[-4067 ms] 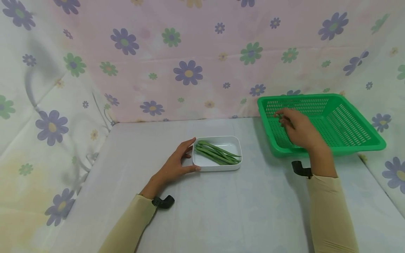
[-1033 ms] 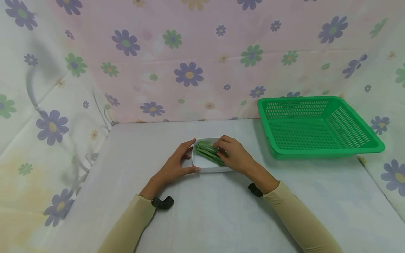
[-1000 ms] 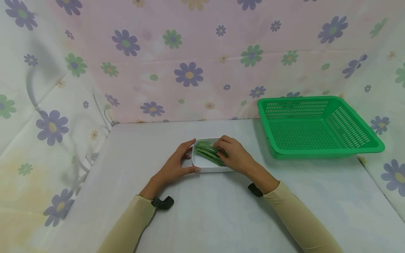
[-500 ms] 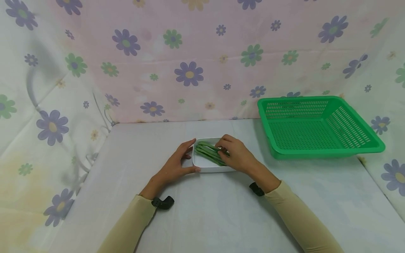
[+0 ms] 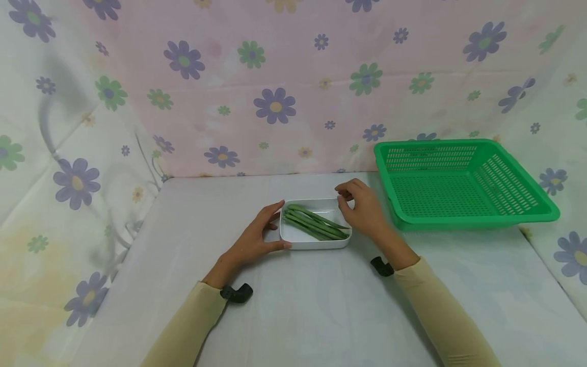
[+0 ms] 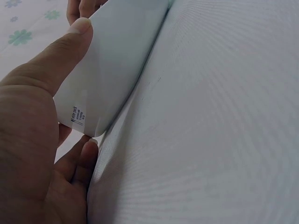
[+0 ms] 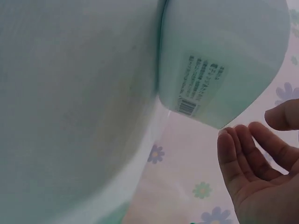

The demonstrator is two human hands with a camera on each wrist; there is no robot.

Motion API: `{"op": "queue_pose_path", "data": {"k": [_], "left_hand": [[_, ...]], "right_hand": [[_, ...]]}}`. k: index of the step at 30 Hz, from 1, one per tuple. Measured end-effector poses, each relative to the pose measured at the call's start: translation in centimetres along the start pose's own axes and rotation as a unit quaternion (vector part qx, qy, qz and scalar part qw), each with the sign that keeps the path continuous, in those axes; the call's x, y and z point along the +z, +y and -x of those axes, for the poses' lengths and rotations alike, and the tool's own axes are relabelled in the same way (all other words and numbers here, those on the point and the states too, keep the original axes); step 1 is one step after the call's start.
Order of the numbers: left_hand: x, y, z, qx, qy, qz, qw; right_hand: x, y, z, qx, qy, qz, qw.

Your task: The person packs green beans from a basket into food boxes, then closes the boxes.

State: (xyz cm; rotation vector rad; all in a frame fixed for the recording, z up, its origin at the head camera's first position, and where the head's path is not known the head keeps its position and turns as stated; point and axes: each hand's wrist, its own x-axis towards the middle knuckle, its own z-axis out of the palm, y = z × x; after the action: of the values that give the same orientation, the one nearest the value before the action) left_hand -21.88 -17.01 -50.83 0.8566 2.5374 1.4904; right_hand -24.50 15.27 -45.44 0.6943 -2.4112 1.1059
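Note:
A shallow white rectangular dish (image 5: pixel 316 245) sits on the table with several long green beans (image 5: pixel 314 222) lying slantwise in it. My left hand (image 5: pixel 254 235) grips its left end, thumb at the front corner and fingers round the back. In the left wrist view the thumb (image 6: pixel 63 56) presses on the dish's side, above a small printed label. My right hand (image 5: pixel 364 208) hovers at the dish's back right corner. In the right wrist view its thumb (image 7: pixel 282 115) and fingers stand apart with nothing between them, fingertips right by the dish's edge.
A green plastic basket (image 5: pixel 468 220) with slotted walls stands to the right, behind the right forearm. Flower-print cloth (image 5: pixel 293 137) hangs at the back and both sides of the white-covered table (image 5: pixel 293 306).
My right hand went from over the basket to the beans in the dish, then let go and moved back and right to the dish's corner. The left hand has kept its grip.

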Motion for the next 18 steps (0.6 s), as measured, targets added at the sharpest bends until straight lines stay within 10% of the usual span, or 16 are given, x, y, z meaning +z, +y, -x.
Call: {"op": "queue_pose_path", "data": {"k": [10, 18], "left_hand": [[-0.8, -0.3, 0.0, 0.009, 0.003, 0.031, 0.9995], [-1.9, -0.4, -0.8, -0.017, 0.016, 0.102, 0.9945]], "right_hand": [[-0.4, 1.0, 0.0, 0.114, -0.023, -0.038, 0.992], [-0.6, 2.4, -0.2, 0.229, -0.047, -0.122, 0.965]]}}
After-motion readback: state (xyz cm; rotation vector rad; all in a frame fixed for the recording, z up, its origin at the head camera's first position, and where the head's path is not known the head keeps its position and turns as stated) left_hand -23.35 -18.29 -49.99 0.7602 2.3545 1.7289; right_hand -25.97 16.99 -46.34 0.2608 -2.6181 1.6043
